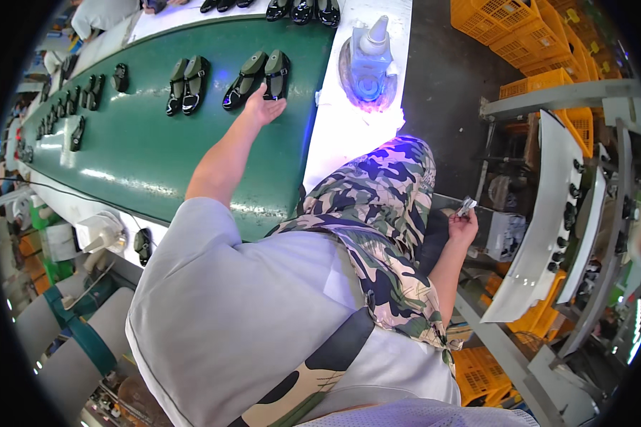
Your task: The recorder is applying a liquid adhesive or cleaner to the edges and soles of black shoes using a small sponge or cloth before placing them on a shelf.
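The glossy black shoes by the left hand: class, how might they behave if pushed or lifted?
The shoes look shiny, so may be slippery to grip. Standing soles down on the green surface, they would probably slide rather than roll. Their open tops suggest modest weight.

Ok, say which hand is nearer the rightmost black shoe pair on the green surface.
Left: the left hand is at the near edge of the shoe pair; the right hand is farther, past the white tabletop.

Loose, pale grey short-sleeved shirt point(228, 306); camouflage apron point(367, 188) — green, black, beige.
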`<state>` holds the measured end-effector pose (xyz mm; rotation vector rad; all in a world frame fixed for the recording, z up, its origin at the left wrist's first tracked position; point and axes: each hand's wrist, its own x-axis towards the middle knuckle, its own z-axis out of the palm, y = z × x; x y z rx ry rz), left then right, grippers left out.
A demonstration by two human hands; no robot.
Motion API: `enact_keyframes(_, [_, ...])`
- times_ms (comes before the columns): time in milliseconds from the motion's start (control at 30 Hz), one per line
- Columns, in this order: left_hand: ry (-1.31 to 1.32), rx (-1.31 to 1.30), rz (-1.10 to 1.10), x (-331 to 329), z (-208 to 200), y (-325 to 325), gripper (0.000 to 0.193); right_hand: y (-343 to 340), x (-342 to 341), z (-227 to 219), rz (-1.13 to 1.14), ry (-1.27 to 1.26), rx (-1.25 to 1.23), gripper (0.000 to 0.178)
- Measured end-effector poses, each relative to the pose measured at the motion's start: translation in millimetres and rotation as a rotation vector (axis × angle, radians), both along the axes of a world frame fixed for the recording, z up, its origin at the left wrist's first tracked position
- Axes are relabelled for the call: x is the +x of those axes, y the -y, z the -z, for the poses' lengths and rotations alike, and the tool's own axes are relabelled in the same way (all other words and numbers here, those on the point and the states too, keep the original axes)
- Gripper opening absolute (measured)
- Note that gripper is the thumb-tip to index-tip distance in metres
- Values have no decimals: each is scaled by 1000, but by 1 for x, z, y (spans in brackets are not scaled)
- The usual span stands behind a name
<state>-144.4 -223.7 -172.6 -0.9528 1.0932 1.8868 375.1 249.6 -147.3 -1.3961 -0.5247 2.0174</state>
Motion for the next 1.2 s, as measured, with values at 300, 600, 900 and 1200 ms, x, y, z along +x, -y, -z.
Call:
enact_keyframes(300, [140, 355, -861, -60, -16, -100, 103, -9, -5, -53, -227, 244, 188, 17])
enact_keyframes(600, [31, 134, -1033, -66, 18, -110, 53, -1, 5, -71, -182, 217, 160, 12])
enact_keyframes(900, [-323, 377, -421, 43, 46, -29, 31, -6, -60, -84, -243, 114, 194, 14])
enact_keyframes(1200, [-892, 769, 63, 81, -143, -74, 64, 14, -165, -133, -430, -10, 359, 17])
